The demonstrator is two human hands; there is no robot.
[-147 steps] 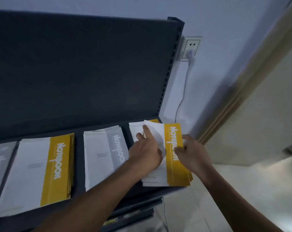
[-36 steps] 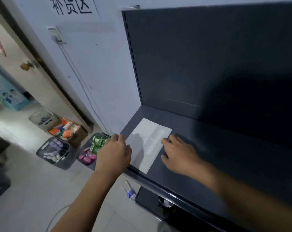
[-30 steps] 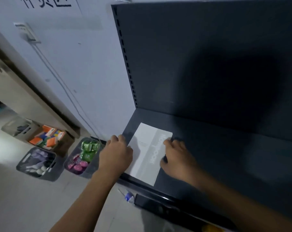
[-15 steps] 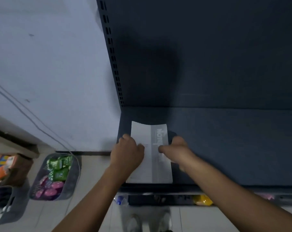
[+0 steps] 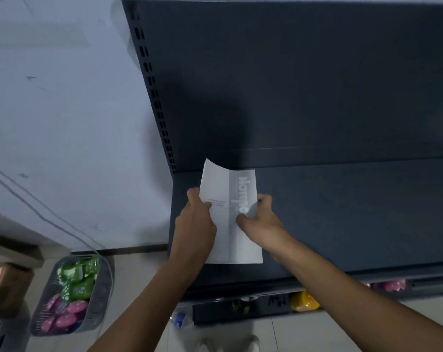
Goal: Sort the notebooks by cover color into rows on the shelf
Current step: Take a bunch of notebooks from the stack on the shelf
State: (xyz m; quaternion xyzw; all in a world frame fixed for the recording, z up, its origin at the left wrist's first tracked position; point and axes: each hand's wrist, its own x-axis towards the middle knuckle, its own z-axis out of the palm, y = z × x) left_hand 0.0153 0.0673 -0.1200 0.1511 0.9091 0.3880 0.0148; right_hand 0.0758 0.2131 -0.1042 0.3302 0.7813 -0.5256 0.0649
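Lifted since half a second ago, when it lay flat, the grey-banded notebook [image 5: 221, 185] now tilts with its far end raised and its far left corner curling up in front of the dark back panel [image 5: 304, 85]. It sits at the left end of the shelf [image 5: 355, 214], its near edge low over the deck; whether that edge touches cannot be told. Both hands grip it. The left hand [image 5: 193, 224] pinches the white left edge, thumb on the cover beside the small printed lines. The right hand [image 5: 262, 221] clasps the right edge, thumb pressed on the grey band across the white lettering, fingers curled round the side. A slotted upright [image 5: 155, 97] bounds the shelf on the left, against a pale wall [image 5: 63, 118] where a cable [image 5: 37, 210] runs down. On the floor below stands a grey basket [image 5: 102, 298] of green and pink packets, with a cardboard box [image 5: 9, 288] to its left. A yellow item [image 5: 304, 301] and a pink one [image 5: 390, 285] lie on the lower tier
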